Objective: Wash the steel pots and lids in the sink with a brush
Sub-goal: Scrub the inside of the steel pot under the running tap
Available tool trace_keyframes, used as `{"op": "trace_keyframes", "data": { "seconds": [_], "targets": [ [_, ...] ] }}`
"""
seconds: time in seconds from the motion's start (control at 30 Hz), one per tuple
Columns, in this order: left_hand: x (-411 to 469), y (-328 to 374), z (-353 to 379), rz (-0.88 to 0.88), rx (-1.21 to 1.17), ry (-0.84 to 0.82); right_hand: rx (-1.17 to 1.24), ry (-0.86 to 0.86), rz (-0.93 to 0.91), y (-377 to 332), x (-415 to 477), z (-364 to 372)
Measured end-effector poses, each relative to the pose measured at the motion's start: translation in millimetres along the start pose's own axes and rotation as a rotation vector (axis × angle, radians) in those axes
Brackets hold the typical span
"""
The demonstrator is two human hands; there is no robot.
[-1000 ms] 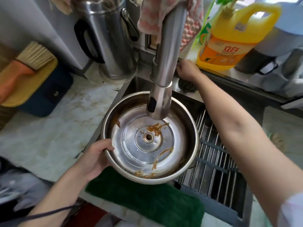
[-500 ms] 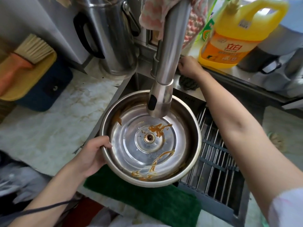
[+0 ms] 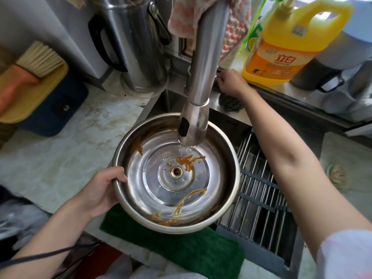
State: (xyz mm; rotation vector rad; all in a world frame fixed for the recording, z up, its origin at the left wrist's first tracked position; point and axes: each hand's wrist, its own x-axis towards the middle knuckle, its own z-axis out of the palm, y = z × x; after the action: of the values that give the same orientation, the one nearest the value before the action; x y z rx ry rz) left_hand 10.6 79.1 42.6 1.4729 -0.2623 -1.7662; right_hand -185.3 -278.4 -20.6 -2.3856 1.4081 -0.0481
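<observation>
Near edge: green mat (image 3: pixel 181 250), fibrous, lies flat on the sink's (image 3: pixel 227 121) front lip.

Left hand (image 3: pixel 100 190) grips the near-left rim of the pot (image 3: pixel 227 190), thumb hooked inside, fingers under. Pot: round, shallow, polished steel, held over the sink's left side, under the spout. Inside it lies a lid (image 3: pixel 153 178), underside up: stepped concentric rings with a brass fitting at centre. Orange-brown paste is smeared on the lid's centre, the pot's far-left wall and its near wall.

Right of the pot: a rack (image 3: pixel 261 208) of thin steel rods on dark crossbars sits in the sink.

Left: marbled, stained counter (image 3: pixel 60 158).

Faucet (image 3: pixel 203 77): brushed steel tube, black button on its head. Water (image 3: pixel 186 147) falls from it onto the lid's far side.

Right hand (image 3: pixel 231 83) is at the faucet's base, fingers curled on a small metal handle (image 3: pixel 217 76) that is mostly hidden. A dark knitted scrubber (image 3: pixel 229 102) lies under the wrist.

Far: steel kettle (image 3: pixel 136 47) with a black handle; pink-white cloth (image 3: pixel 187 19) draped over the faucet; yellow plastic jug (image 3: pixel 281 57), orange label reading "立白". Far left: brush (image 3: pixel 38 59), pale bristles, orange grip.

Versus 0.5 s ago: water now runs; before, the spout was dry. Both hands are placed as before.
</observation>
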Motion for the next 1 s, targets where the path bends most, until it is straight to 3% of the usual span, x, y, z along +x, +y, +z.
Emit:
{"op": "trace_keyframes", "data": {
  "seconds": [1.0],
  "targets": [
    [1.4,3.7,3.4,-0.093,0.020,0.028,0.011,0.015,-0.032,5.1,3.3,4.2]
  ]
}}
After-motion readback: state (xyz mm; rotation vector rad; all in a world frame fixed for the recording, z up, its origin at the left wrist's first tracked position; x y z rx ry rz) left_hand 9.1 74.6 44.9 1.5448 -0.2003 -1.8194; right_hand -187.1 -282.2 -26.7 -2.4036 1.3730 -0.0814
